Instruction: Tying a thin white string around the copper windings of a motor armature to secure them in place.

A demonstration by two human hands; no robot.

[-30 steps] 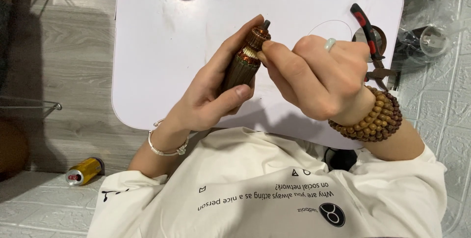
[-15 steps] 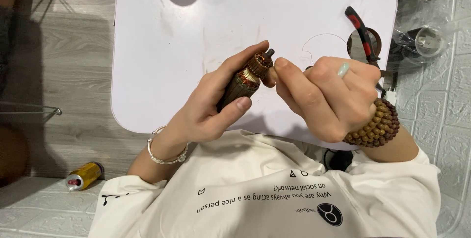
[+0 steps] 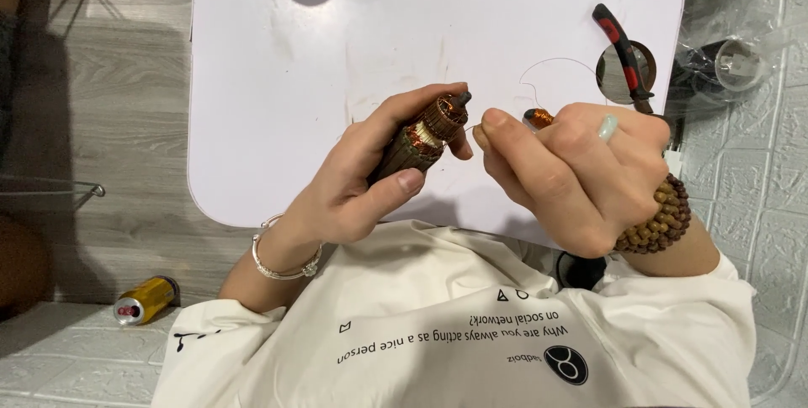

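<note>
The motor armature (image 3: pixel 418 139), mid-frame above the white worktop (image 3: pixel 278 105), lies slanted, its shaft end toward the upper right. The left hand (image 3: pixel 362 181) is clamped around it; the right hand (image 3: pixel 572 172) pinches a thin wire together at its tip. Too hard a pull could snap the wire.

The person wears a loose white top with short sleeves, printed across the chest with lines of small black lettering, a few small outline shapes and a round black emblem. The left hand (image 3: pixel 353 193) has a thin silver bangle at the wrist. The right hand (image 3: pixel 581 168) carries a pale green ring on one finger and a bracelet of brown wooden beads wound several times around the wrist.
</note>
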